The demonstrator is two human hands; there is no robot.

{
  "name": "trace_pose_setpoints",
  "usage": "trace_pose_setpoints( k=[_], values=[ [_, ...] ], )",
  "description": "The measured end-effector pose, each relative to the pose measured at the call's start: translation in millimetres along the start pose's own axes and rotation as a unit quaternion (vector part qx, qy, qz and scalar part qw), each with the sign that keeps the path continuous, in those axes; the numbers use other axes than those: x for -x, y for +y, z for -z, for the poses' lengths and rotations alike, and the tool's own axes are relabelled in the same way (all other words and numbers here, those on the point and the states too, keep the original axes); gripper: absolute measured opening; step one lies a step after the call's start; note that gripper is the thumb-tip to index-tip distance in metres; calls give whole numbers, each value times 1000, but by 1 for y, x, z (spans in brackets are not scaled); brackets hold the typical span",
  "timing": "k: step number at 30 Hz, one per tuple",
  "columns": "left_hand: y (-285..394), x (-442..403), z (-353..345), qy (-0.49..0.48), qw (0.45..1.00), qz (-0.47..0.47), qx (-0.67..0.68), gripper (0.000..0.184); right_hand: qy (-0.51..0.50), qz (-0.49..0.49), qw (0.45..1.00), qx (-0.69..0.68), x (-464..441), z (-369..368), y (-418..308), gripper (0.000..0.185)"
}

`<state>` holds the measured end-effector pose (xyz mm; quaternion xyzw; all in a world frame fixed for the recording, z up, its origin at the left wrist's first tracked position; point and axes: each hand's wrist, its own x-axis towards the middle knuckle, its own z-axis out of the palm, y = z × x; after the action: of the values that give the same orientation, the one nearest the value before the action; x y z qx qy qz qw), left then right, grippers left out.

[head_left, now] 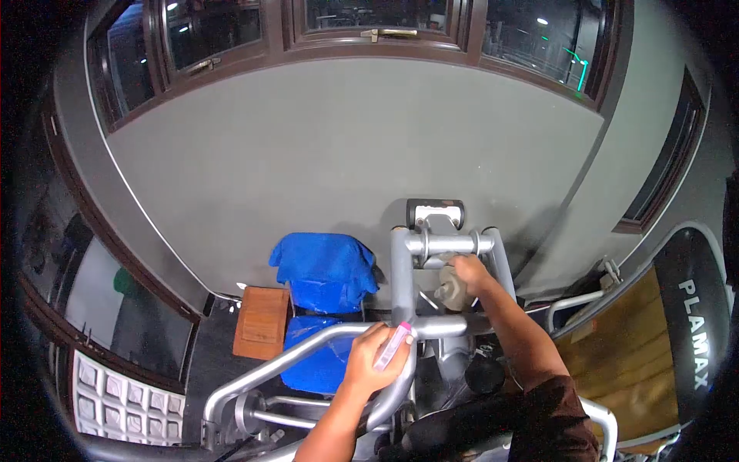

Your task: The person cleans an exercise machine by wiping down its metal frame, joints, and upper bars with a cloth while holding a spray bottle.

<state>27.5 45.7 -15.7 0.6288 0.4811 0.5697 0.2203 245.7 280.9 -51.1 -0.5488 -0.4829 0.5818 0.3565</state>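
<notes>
My left hand is closed around a small pink and white bottle, held upright at a tilt beside the silver frame of a gym machine. Farther forward and to the right, my right hand reaches between the machine's tubes, fingers closed on a greyish cloth. The cloth hangs below the upper crossbar. A black and white padded part sits at the top of the machine.
A blue chair with a blue towel stands left of the machine, next to a wooden box. A white gridded panel is at lower left. A board marked PLAMAX is at right.
</notes>
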Motion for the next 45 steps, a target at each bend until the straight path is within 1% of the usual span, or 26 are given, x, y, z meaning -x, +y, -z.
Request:
trace_pose_setpoints(
  k=[1,4,5,8,9,10,11,12,14,15,17,18,19,21,22,25,26,28,29,30,31,34,35,38,43,45],
  values=[
    [0,-1,0,1,1000,-1,3,9,22,-52,994,-95,-9,-7,6,24],
    [-1,0,-1,0,1000,0,8,9,-49,-85,970,-221,-3,-22,11,25],
    [-1,1,-2,-2,1000,1,8,9,-69,-101,966,-226,-2,-28,12,24],
    [-1,-1,-4,-4,1000,-2,13,8,-39,-57,980,-184,-15,-48,31,24],
    [0,0,-4,-6,1000,-2,15,8,-65,-61,983,-158,-27,-39,42,24],
    [2,2,-5,-6,1000,3,18,8,-76,-25,995,-56,-25,-27,36,25],
    [4,1,-5,-4,1000,5,21,8,-103,-16,992,67,-23,-7,23,24],
    [5,0,-4,0,1000,8,23,8,-130,-6,973,189,-11,7,3,23],
    [1,-2,-3,6,1000,-4,17,9,-91,-54,993,57,-39,39,20,25],
    [1,-1,-3,7,1000,-7,15,9,-69,-81,994,-10,-40,42,21,26],
    [2,-2,-3,7,1000,-8,13,9,26,-58,986,-157,-39,32,35,27],
    [4,-3,-3,8,1000,-8,11,9,73,-46,970,-229,-33,21,37,27],
    [5,-4,-3,5,1000,-8,11,9,89,-57,973,-206,-30,10,38,28],
    [6,-3,-1,0,1000,-5,7,9,62,51,996,-48,-49,1,69,28],
    [7,-3,0,4,1000,2,10,9,62,-78,950,-296,-26,-26,34,28],
    [4,-3,-5,10,1000,16,16,8,-122,-143,951,-245,4,-39,9,27],
    [2,-2,-5,7,1000,15,10,8,-99,-108,963,-227,-5,-46,21,27],
    [0,-2,-7,1,1000,16,6,8,-80,-97,974,-188,3,-53,16,28],
    [1,-1,-6,-3,1000,18,9,8,-83,-79,976,-184,-10,-42,27,27],
    [2,-1,-6,-6,1000,19,11,8,-87,-60,978,-179,-10,-38,22,26],
    [1,-2,-6,-7,1000,17,8,8,-24,-110,974,-199,-2,-29,7,25],
    [1,-2,-5,-12,1000,15,-8,7,54,-59,935,-345,-18,-29,23,27],
    [-1,-2,-3,-17,1000,14,-19,7,96,-74,935,-332,-22,-30,29,27],
    [1,-2,1,-16,1000,12,-23,6,146,-63,938,-308,-21,-34,44,28],
    [2,-4,-1,13,1000,0,-14,9,181,-112,932,-293,-25,-26,47,32],
    [-3,-4,-2,11,1000,-1,-10,9,150,-77,924,-343,-21,-30,43,30]
  ],
)
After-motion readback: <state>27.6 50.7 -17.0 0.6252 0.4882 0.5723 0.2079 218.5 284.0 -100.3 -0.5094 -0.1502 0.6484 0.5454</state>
